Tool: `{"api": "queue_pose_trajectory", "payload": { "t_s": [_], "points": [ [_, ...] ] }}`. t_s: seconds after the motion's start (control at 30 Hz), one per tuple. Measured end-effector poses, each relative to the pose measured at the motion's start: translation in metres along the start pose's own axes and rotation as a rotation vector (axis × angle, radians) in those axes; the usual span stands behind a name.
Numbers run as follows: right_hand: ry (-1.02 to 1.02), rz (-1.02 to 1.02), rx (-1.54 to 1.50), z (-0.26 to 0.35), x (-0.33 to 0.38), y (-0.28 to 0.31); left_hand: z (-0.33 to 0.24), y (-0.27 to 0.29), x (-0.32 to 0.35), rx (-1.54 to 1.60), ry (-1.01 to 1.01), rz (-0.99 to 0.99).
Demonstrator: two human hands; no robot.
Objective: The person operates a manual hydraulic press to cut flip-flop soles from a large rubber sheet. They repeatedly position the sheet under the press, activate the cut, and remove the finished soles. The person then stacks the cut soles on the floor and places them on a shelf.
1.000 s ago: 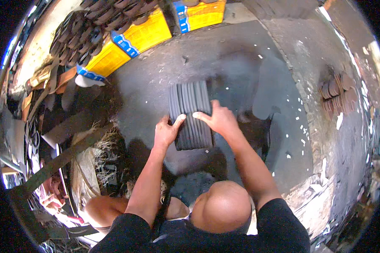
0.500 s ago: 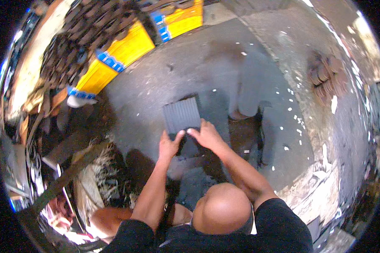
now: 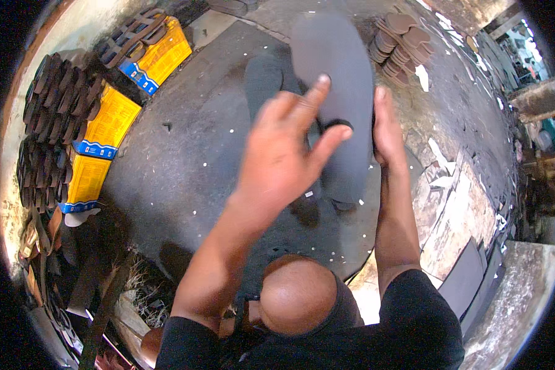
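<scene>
Grey sole point(image 3: 339, 52) is seen over the dark floor point(image 3: 166, 166), flanked from both sides. Along its right edge the right hand point(image 3: 387, 132) is placed, fingers nearly straight (whether anything is gripped cannot be told). Over its left side the left hand point(image 3: 283, 142) is spread, thumb and forefinger apart, slightly blurred. Farther off, brown soles point(image 3: 401, 46) are piled at upper right; dark soles point(image 3: 55, 123) are stacked by yellow-and-blue boxes point(image 3: 114, 114) at left.
</scene>
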State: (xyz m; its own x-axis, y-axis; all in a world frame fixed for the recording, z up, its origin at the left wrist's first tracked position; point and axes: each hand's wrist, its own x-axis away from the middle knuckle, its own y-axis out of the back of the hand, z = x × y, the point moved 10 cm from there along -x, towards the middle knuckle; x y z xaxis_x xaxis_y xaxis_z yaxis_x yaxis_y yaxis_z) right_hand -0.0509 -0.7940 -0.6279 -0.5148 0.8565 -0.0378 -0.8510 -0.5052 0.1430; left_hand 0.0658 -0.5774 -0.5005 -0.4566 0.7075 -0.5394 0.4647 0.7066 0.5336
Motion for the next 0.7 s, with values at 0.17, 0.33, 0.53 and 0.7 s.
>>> {"api": "queue_pose_trajectory", "payload": {
  "t_s": [0.17,0.33,0.53,0.7],
  "points": [
    [-0.513,0.199,0.088,-0.184,0.057,-0.001,0.067,-0.13,0.062,-0.122,0.145,0.222],
    [-0.708,0.207,0.115,-0.357,0.069,0.074,0.054,-0.182,0.07,-0.141,0.229,0.352],
    [-0.873,0.189,-0.104,-0.294,0.11,0.026,0.084,-0.161,0.099,0.041,0.524,0.454],
    [-0.768,0.138,-0.307,-0.263,0.124,-0.008,0.098,-0.126,0.124,0.153,0.669,0.395]
  ]
}}
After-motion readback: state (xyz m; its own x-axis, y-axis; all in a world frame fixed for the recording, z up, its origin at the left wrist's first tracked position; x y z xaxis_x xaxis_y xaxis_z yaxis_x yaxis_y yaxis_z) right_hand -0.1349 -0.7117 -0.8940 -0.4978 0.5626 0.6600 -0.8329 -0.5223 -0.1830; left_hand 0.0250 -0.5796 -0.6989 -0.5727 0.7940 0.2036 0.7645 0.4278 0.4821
